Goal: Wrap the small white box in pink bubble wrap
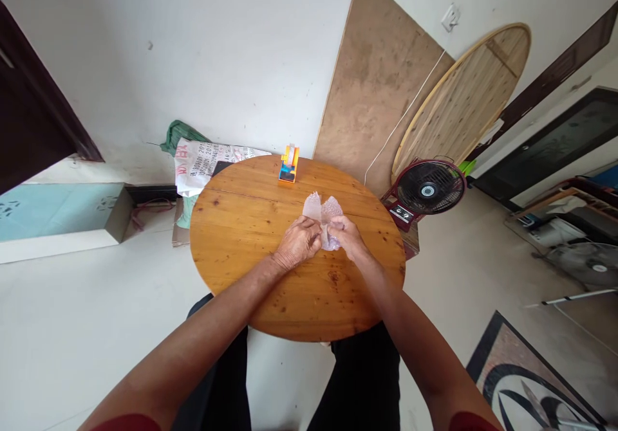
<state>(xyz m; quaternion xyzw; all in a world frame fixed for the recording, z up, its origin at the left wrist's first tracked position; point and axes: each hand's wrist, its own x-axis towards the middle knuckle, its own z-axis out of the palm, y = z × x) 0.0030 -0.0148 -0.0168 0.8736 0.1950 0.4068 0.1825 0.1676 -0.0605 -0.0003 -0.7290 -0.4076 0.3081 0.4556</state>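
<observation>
Both of my hands meet over the middle of a round wooden table (241, 225). My left hand (298, 243) and my right hand (346, 235) are closed on a small crumpled piece of clear plastic wrap (322, 212), which sticks up between and beyond the fingers. An orange and blue tape dispenser (289, 164) stands at the far edge of the table, apart from my hands.
A red floor fan (427, 190) stands right of the table. A wooden board (376, 77) and a round wooden tabletop (463, 96) lean on the wall behind. A printed sack (203, 161) lies on the floor at the back left. A patterned mat (531, 379) is at the lower right.
</observation>
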